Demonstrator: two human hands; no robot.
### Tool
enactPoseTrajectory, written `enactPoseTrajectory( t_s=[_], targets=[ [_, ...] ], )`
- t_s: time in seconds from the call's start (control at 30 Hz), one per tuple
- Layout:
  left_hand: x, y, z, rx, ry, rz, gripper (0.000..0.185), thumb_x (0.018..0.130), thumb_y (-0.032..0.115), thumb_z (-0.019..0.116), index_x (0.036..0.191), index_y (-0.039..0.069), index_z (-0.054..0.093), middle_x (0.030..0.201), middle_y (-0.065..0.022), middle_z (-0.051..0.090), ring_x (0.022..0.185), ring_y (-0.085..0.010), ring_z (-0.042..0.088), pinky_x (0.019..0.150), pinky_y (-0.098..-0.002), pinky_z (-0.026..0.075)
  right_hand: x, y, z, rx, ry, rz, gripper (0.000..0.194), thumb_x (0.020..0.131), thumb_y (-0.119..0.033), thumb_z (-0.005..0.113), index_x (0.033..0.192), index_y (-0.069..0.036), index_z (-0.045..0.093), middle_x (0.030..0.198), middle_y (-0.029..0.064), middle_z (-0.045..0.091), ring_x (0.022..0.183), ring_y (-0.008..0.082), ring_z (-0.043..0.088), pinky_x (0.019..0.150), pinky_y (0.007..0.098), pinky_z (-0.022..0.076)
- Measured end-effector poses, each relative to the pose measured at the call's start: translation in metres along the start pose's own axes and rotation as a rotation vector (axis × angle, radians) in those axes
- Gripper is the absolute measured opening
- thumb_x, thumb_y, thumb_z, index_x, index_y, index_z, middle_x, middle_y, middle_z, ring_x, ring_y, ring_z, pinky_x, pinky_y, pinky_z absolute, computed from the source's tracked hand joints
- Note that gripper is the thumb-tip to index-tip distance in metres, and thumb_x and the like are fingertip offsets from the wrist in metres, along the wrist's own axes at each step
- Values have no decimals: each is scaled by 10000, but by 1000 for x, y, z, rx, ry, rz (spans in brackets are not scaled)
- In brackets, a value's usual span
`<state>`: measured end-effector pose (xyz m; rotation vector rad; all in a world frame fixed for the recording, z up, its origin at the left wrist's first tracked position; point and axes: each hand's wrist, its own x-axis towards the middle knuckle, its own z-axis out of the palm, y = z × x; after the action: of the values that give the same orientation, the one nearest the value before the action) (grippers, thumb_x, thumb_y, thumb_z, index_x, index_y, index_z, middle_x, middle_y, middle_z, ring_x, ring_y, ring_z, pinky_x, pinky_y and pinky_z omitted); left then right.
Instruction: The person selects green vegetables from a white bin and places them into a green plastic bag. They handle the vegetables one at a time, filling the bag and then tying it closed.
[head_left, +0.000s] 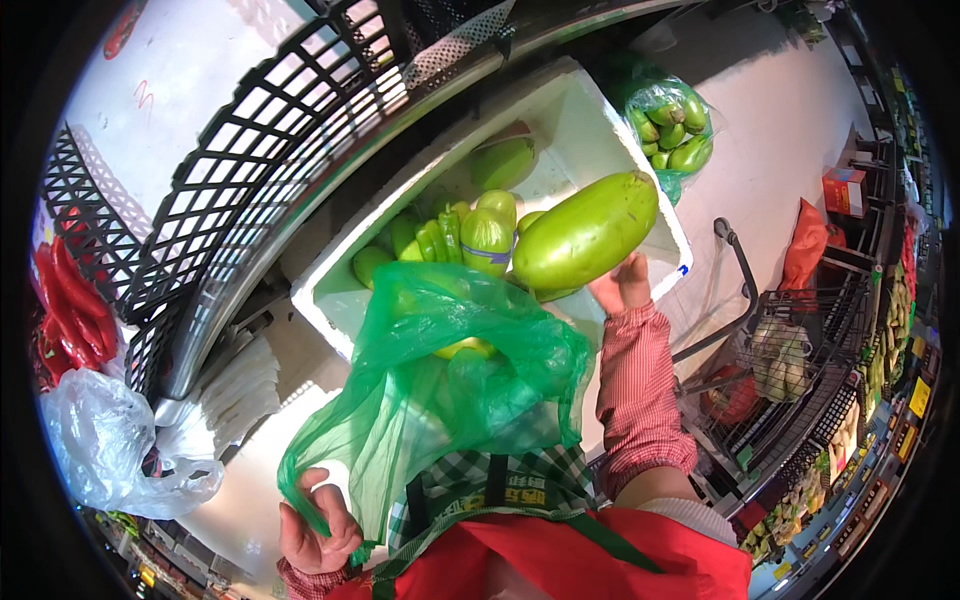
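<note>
My right hand (626, 285) supports a large, glossy green gourd or eggplant (589, 231) from below; the fingers are mostly hidden behind it. It is above the right part of a white foam box (592, 112). Inside the box lie several green vegetables, among them a taped bundle (487, 241), slim green peppers (448, 232) and a green eggplant or gourd (504, 163) by the far wall. My left hand (322, 525), low in view, grips one end of a thin green plastic bag (420, 375). The bag drapes over the near side of the box.
A black plastic grid fence (247, 142) on a metal rail borders the left, with red peppers (71, 307) and a clear plastic bag (112, 442) beyond. A bag of green eggplants (671, 131) stands behind the box. A loaded shopping cart (795, 360) is at right.
</note>
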<state>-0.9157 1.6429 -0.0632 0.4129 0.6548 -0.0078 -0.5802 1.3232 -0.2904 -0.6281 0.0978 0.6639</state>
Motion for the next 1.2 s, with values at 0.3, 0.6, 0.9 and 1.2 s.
enactPoseTrajectory(
  t_s=[0.3, 0.6, 0.9, 1.2],
  targets=[
    [-1, 33, 14, 105, 20, 73, 775, 999, 467, 468, 1557, 161, 26, 884, -148, 548, 463, -112, 456, 431, -230, 396, -63, 41, 131, -609, -150, 318, 1057, 595, -299, 905, 1444, -39, 333, 1390, 124, 494, 1271, 273, 501, 1069, 430, 418],
    [-7, 44, 6, 314, -226, 31, 763, 1005, 443, 472, 1553, 91, 77, 758, -237, 597, 362, -76, 360, 372, -217, 304, -23, 140, 148, -1978, -734, 143, 524, 717, -275, 764, 1188, -102, 615, 992, 131, 654, 955, 288, 640, 807, 419, 514],
    [2, 48, 4, 293, -383, 198, 380, 1052, 207, 350, 1327, -41, 437, 506, -93, 542, 275, -110, 357, 264, -265, 299, 36, 23, 16, -1243, 205, 137, 213, 839, -217, 732, 997, -78, 702, 852, 119, 693, 805, 199, 678, 715, 321, 537],
    [23, 30, 21, 184, -153, 106, 483, 1067, 251, 338, 1449, -29, 243, 667, -112, 521, 313, -80, 318, 282, -232, 267, 100, 92, -154, -2539, 180, 413, 965, 534, -277, 887, 1387, -184, 446, 1208, 144, 540, 1106, 341, 552, 980, 409, 459]
  ],
)
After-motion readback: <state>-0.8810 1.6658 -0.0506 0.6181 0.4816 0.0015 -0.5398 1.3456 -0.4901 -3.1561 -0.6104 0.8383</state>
